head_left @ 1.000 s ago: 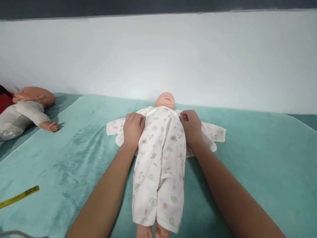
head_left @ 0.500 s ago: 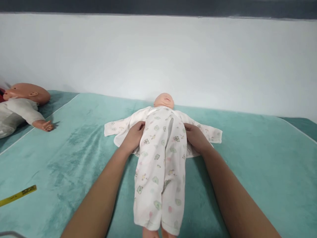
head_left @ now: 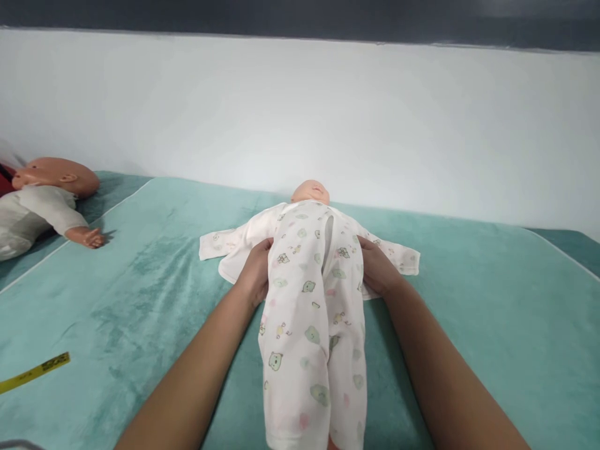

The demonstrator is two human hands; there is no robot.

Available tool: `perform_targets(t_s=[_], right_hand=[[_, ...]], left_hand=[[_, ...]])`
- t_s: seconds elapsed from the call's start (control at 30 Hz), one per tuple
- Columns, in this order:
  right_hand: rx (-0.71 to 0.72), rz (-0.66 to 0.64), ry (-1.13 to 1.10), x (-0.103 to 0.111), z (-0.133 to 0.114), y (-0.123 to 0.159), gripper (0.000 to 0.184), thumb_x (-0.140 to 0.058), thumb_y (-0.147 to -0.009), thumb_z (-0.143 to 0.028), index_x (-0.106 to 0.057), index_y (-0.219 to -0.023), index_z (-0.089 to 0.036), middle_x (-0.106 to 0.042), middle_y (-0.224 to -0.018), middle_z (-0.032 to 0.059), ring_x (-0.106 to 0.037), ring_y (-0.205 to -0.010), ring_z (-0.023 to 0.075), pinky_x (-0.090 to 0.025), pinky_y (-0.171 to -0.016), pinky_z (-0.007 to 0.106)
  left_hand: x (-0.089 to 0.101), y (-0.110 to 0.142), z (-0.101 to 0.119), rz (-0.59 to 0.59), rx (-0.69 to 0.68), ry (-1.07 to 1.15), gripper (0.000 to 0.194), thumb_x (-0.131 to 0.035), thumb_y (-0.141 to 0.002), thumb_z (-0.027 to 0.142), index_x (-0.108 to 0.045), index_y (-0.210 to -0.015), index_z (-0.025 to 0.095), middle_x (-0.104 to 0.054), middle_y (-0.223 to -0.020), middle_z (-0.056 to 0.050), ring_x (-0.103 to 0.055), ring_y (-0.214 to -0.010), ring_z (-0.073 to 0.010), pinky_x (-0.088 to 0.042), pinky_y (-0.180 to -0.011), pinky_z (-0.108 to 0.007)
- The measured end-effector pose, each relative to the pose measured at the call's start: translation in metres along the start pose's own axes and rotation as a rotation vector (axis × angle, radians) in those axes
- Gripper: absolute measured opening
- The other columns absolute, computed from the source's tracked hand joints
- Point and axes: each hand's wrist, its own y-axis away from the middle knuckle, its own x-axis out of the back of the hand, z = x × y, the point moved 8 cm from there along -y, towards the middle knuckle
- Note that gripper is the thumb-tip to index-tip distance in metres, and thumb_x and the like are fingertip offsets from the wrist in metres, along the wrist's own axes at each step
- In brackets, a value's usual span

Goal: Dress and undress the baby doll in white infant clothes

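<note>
A baby doll [head_left: 311, 190] lies on its back, its head toward the wall and its arms in a white printed shirt [head_left: 244, 240] spread to the sides. White baby pants [head_left: 304, 337] with green bear prints cover its legs and reach up over the chest. At the left side of the pants, my left hand [head_left: 257, 270] is closed, its fingertips tucked behind the cloth. On the opposite side my right hand [head_left: 379, 267] grips in the same way, its fingers mostly hidden by the pants. The lower legs come close to the camera, and the feet are nearly out of view.
Teal cloth [head_left: 469, 300] covers the table up to the white wall [head_left: 300, 112]. A second doll [head_left: 60, 178] in a pale top lies at the far left. A yellow strip [head_left: 35, 373] lies near the left edge.
The pants and legs have shifted right and nearer the camera, and the feet have mostly left the view. Both hands stay at the sides, the right slightly farther right.
</note>
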Motion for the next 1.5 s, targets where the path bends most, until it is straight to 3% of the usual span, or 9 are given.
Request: perform_targets(t_s=[0.1, 0.4, 0.6, 0.8, 1.03, 1.33, 1.5], right_hand=[[0.002, -0.014, -0.008, 0.0, 0.001, 0.0, 0.034, -0.077, -0.067, -0.032, -0.074, -0.099, -0.024, -0.076, -0.087, 0.0038, -0.07, -0.082, 0.0248, -0.055, -0.071, 0.037], [-0.004, -0.038, -0.044, -0.003, 0.001, -0.001, 0.031, -0.077, -0.066, -0.028, -0.075, -0.097, -0.027, -0.076, -0.094, 0.003, -0.069, -0.095, 0.0272, -0.055, -0.081, 0.04], [-0.04, -0.025, 0.005, -0.002, 0.004, -0.001, 0.033, -0.078, -0.065, -0.03, -0.076, -0.097, -0.026, -0.076, -0.094, 0.0042, -0.068, -0.1, 0.0292, -0.056, -0.086, 0.043], [-0.031, -0.12, -0.012, -0.004, 0.004, -0.002, 0.032, -0.078, -0.068, -0.026, -0.076, -0.1, -0.025, -0.075, -0.107, 0.0047, -0.069, -0.098, 0.0275, -0.057, -0.084, 0.04], [-0.036, -0.101, -0.081, 0.004, 0.011, -0.007, 0.026, -0.076, -0.07, -0.024, -0.075, -0.096, -0.028, -0.076, -0.098, 0.0015, -0.07, -0.097, 0.026, -0.058, -0.083, 0.037], [-0.025, -0.101, -0.127, 0.006, 0.013, -0.011, 0.03, -0.075, -0.07, -0.029, -0.074, -0.1, -0.026, -0.075, -0.104, 0.0039, -0.069, -0.099, 0.0266, -0.058, -0.081, 0.038], [-0.037, -0.113, -0.146, 0.005, 0.015, -0.011, 0.031, -0.076, -0.066, -0.025, -0.074, -0.097, -0.025, -0.076, -0.094, 0.0029, -0.07, -0.095, 0.0257, -0.057, -0.079, 0.036]], left_hand=[[-0.003, 0.005, -0.007, -0.035, 0.057, 0.067, 0.026, -0.068, -0.071, 0.031, -0.07, -0.092, 0.016, -0.072, -0.076, -0.007, -0.067, -0.069, -0.0245, -0.055, -0.067, -0.04], [-0.007, 0.011, -0.007, -0.096, 0.06, 0.047, 0.032, -0.072, -0.073, 0.038, -0.071, -0.098, 0.018, -0.074, -0.083, -0.01, -0.069, -0.074, -0.0268, -0.056, -0.067, -0.04], [-0.008, 0.004, -0.011, -0.116, 0.069, 0.121, 0.036, -0.07, -0.075, 0.033, -0.068, -0.108, 0.018, -0.075, -0.091, -0.009, -0.069, -0.078, -0.0263, -0.056, -0.067, -0.038], [-0.012, 0.002, -0.008, -0.199, 0.051, 0.238, 0.032, -0.068, -0.078, 0.026, -0.067, -0.109, 0.018, -0.074, -0.102, -0.009, -0.067, -0.1, -0.0279, -0.055, -0.086, -0.039], [-0.027, 0.01, -0.008, -0.335, 0.137, 0.39, 0.024, -0.066, -0.08, 0.021, -0.07, -0.102, 0.012, -0.074, -0.1, -0.01, -0.065, -0.105, -0.0287, -0.05, -0.096, -0.039], [-0.024, 0.015, -0.003, -0.293, 0.115, 0.389, 0.015, -0.063, -0.082, 0.019, -0.071, -0.094, 0.013, -0.074, -0.09, -0.007, -0.066, -0.091, -0.023, -0.051, -0.084, -0.033], [-0.022, 0.01, -0.008, -0.28, 0.145, 0.388, 0.014, -0.066, -0.081, 0.02, -0.071, -0.092, 0.012, -0.072, -0.09, -0.008, -0.064, -0.092, -0.0226, -0.049, -0.084, -0.031]])
